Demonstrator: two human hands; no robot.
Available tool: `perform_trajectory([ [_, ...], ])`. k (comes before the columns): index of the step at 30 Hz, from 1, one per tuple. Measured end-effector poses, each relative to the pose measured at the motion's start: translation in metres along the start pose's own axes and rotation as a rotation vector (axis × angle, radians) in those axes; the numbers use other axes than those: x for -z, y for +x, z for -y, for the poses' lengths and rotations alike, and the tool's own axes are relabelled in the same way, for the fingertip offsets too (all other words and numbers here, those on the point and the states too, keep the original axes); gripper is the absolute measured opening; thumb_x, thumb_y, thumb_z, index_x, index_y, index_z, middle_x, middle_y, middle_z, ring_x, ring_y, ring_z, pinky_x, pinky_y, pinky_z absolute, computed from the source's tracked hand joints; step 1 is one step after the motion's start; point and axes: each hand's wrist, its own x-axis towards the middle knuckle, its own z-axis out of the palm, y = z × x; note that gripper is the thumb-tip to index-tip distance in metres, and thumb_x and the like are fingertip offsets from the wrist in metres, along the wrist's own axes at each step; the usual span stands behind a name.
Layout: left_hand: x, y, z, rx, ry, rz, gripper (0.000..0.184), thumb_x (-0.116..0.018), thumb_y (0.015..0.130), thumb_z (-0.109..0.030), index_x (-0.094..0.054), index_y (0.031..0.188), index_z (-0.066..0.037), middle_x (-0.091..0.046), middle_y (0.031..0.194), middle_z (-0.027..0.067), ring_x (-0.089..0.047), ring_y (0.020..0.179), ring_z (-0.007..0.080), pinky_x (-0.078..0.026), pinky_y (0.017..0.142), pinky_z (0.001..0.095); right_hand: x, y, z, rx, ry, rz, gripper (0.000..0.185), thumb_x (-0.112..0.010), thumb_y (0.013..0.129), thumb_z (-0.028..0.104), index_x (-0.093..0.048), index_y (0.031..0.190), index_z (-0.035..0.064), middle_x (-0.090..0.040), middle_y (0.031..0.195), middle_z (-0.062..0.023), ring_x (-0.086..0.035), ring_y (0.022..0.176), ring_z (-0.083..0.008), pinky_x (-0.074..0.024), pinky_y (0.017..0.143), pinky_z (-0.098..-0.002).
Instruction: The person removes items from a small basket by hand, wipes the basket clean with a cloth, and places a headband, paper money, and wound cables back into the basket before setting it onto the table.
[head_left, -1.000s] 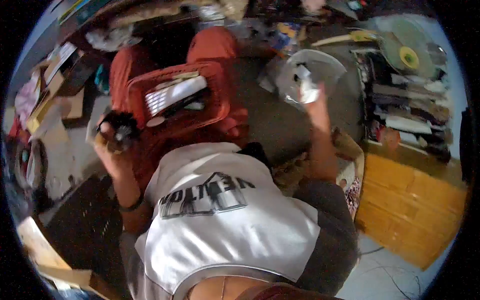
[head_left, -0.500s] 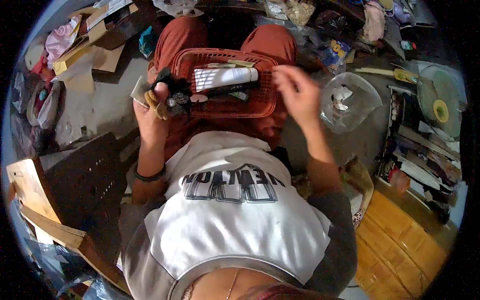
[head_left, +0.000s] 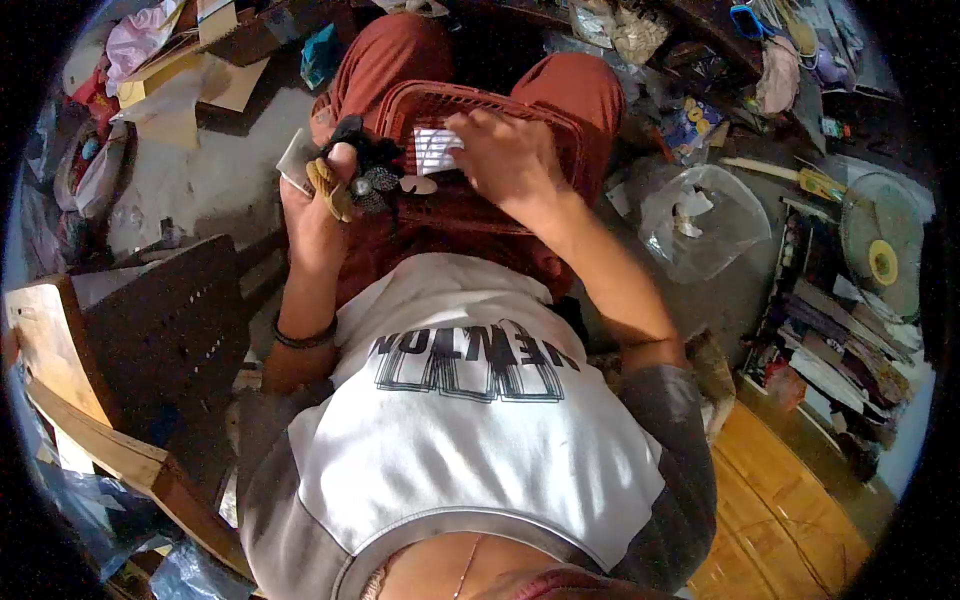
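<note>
A red plastic basket [head_left: 420, 97] rests on the lap between the knees. Over it is my right hand [head_left: 510, 165], its fingers curled down on a white tube [head_left: 434, 150] that lies inside; the fingertips are partly hidden. Left of the basket, my left hand [head_left: 322, 205] is closed around a bunch of hair accessories: a black ruffled one with a dark flower [head_left: 374, 186] and a mustard-coloured one [head_left: 327, 190]. A pale flat piece [head_left: 295, 160] sticks out beside that hand. A small pinkish oval [head_left: 418, 185] shows at the basket's near left side.
A clear plastic bag [head_left: 705, 235] with white scraps stands on the floor at the right. Further right are a green fan [head_left: 882, 245] and a rack of folded items [head_left: 835, 340]. Cardboard [head_left: 235, 85] lies at the upper left, a wooden piece [head_left: 60, 340] at the left.
My right hand has moved left from the clear bag to the basket and now covers part of the tube. The white scrap it carried earlier is gone from it. My left hand still holds the accessories.
</note>
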Motion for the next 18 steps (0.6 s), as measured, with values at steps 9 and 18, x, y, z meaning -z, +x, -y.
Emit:
perform_trajectory([
  [9, -0.011, 0.000, 0.020, 0.022, -0.007, 0.028, 0.017, -0.065, 0.088, -0.011, -0.058, 0.102, -0.005, -0.057, 0.078, -0.0040, -0.051, 0.060, 0.0028, -0.039, 0.050, 0.0187, -0.019, 0.013, 0.028, 0.104, -0.112, 0.056, 0.033, -0.063, 0.079, 0.023, -0.064, 0.105, 0.0040, -0.061, 0.101, -0.0104, -0.053, 0.104, -0.0265, -0.0452, 0.088, -0.0384],
  [18, -0.015, 0.004, 0.027, -0.027, 0.051, 0.041, 0.024, -0.067, 0.088, -0.012, -0.057, 0.106, -0.001, -0.056, 0.078, -0.0042, -0.050, 0.064, 0.0035, -0.039, 0.056, 0.0183, 0.011, -0.020, -0.028, 0.108, 0.408, -0.294, 0.020, -0.067, 0.074, 0.005, -0.059, 0.092, 0.0021, -0.060, 0.094, -0.0115, -0.057, 0.094, -0.0310, -0.0489, 0.075, -0.0392],
])
